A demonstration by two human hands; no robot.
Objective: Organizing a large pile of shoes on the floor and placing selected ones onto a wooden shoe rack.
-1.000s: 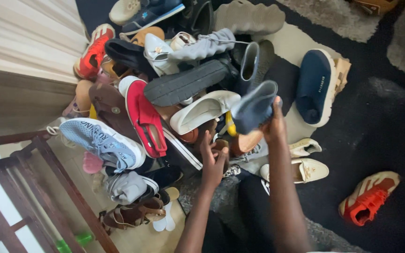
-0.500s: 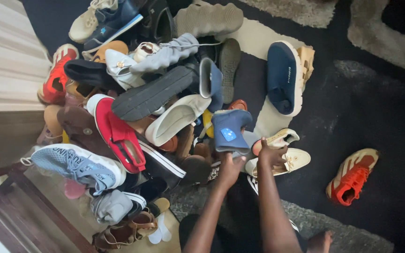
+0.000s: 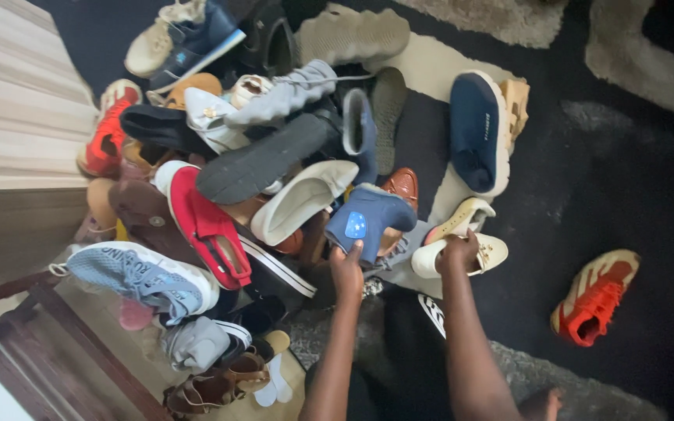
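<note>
Shoe pile (image 3: 274,179) on dark carpet (image 3: 633,187)

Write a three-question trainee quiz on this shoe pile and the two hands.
1. True or false: the left hand touches the blue slipper.
2. Which shoe does the right hand rest on? A) cream flat shoe B) red sandal C) grey-blue running shoe
3. Fill in: the orange-red sneaker lies alone on the dark ____.

Key: 1 true; 2 A; 3 rug.
</note>
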